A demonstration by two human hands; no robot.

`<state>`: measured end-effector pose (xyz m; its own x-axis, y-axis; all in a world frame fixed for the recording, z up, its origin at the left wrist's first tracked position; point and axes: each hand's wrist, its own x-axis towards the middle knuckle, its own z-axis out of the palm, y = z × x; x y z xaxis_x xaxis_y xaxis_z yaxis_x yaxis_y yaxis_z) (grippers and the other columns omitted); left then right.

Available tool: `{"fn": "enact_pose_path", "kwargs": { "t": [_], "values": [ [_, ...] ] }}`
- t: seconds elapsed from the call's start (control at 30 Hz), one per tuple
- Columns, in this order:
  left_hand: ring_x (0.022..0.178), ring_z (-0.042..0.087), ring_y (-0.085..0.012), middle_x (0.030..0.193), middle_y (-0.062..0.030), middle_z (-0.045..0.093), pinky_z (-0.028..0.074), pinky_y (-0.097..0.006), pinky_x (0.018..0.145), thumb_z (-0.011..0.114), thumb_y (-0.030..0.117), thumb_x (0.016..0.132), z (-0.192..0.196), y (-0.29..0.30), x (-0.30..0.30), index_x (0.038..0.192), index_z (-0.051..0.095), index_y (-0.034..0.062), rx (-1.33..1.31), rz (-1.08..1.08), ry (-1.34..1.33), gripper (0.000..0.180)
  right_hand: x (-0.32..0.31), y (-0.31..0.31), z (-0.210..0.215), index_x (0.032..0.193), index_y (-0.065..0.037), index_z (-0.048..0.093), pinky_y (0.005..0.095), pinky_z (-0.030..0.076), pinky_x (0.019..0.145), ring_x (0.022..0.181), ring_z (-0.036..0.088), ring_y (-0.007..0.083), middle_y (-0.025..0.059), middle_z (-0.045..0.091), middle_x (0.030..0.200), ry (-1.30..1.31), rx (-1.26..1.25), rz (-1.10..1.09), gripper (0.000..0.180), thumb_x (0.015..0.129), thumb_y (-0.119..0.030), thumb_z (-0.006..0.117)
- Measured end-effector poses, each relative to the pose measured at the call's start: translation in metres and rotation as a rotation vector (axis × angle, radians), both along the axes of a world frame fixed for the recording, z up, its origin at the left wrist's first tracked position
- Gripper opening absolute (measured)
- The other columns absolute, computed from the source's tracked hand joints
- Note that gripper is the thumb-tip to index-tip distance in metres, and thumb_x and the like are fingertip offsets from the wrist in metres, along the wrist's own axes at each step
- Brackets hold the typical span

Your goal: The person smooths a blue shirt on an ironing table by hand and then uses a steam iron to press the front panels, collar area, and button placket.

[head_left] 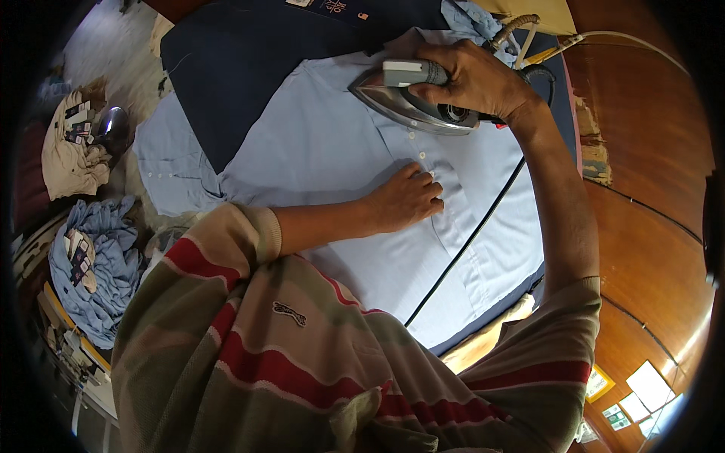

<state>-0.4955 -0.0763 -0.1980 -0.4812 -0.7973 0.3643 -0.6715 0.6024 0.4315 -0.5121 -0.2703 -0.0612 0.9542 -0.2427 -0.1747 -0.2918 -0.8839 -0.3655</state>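
A light blue button-up shirt (325,143) lies spread out over a dark navy cloth (226,68). My right hand (483,83) is wrapped round the handle of a clothes iron (415,113), whose metal soleplate rests on the upper part of the shirt, next to the button strip. Lower down, my left hand (408,198) lies on the shirt at the button strip, its fingers curled against the fabric. Whether those fingers pinch any cloth is hidden. The shirt's sleeve (177,158) hangs over the left edge of the work surface.
A black cord (468,241) runs across the shirt toward my body. Hoses (521,30) and a crumpled blue cloth (472,21) are by the far right corner. Rumpled blue garments (98,264) and beige ones (75,151) lie at left. A wooden panel wall (642,128) stands at right.
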Motion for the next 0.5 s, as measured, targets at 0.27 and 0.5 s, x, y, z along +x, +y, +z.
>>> {"fn": "enact_pose_path", "kwargs": {
  "t": [0.27, 0.5],
  "values": [
    [0.09, 0.053, -0.0169, 0.086, -0.0009, 0.054, 0.038, -0.035, 0.088, 0.055, 0.015, 0.083, 0.005, 0.015, -0.012, 0.089, 0.06, 0.0116, 0.118, 0.08, 0.182, 0.009, -0.003, -0.002, 0.003, 0.093, -0.002, 0.062, 0.0337, 0.053, 0.067, 0.071, 0.067, 0.0255, 0.0152, 0.066, 0.077, 0.098, 0.053, 0.008, 0.036, 0.075, -0.032, 0.069],
    [0.088, 0.053, -0.0166, 0.086, -0.0005, 0.052, 0.038, -0.035, 0.087, 0.057, 0.017, 0.082, 0.007, 0.015, -0.014, 0.09, 0.061, 0.0128, 0.139, 0.064, 0.176, 0.01, 0.002, 0.007, 0.003, 0.094, -0.001, 0.062, 0.0349, 0.053, 0.065, 0.067, 0.066, 0.028, 0.0158, 0.066, 0.074, 0.027, 0.023, 0.038, 0.036, 0.075, -0.031, 0.068]
  ]
}}
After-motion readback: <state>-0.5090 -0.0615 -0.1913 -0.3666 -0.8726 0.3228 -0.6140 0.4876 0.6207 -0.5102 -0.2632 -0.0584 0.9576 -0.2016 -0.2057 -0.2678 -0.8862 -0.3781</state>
